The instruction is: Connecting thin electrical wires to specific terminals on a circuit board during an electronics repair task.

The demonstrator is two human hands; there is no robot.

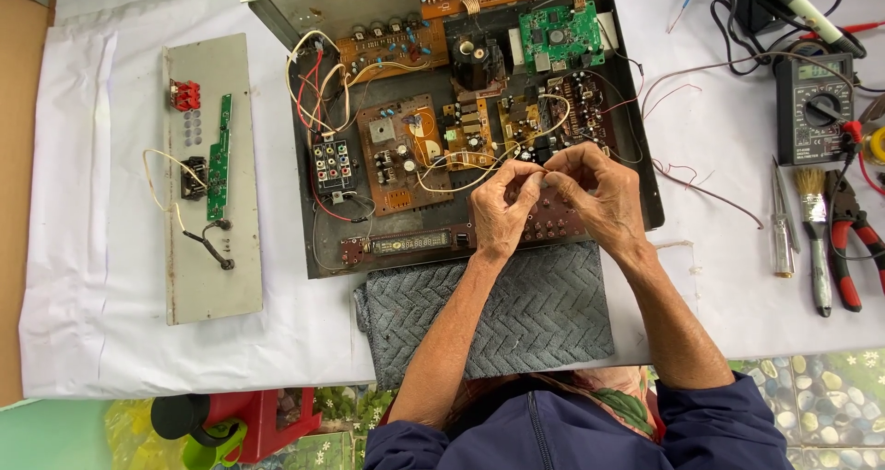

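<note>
An opened electronic device chassis (318,240) lies on a white-covered table, filled with brown and green circuit boards (406,147) and loose wires. My left hand (502,207) and my right hand (595,193) meet over its front right part, above a brown button board (553,223). The fingertips of both hands pinch a thin pale wire (461,182) that loops out from the boards. A long display board (406,243) lies along the chassis front edge. A grey textured cloth (535,313) is spread under my forearms.
A grey metal panel (207,276) with a narrow green board, red terminals and wires lies at the left. At the right are a multimeter (811,111), a soldering iron (802,5), a screwdriver (782,226), a brush (815,240) and red-handled pliers (853,240). A red container (258,424) stands below the table edge.
</note>
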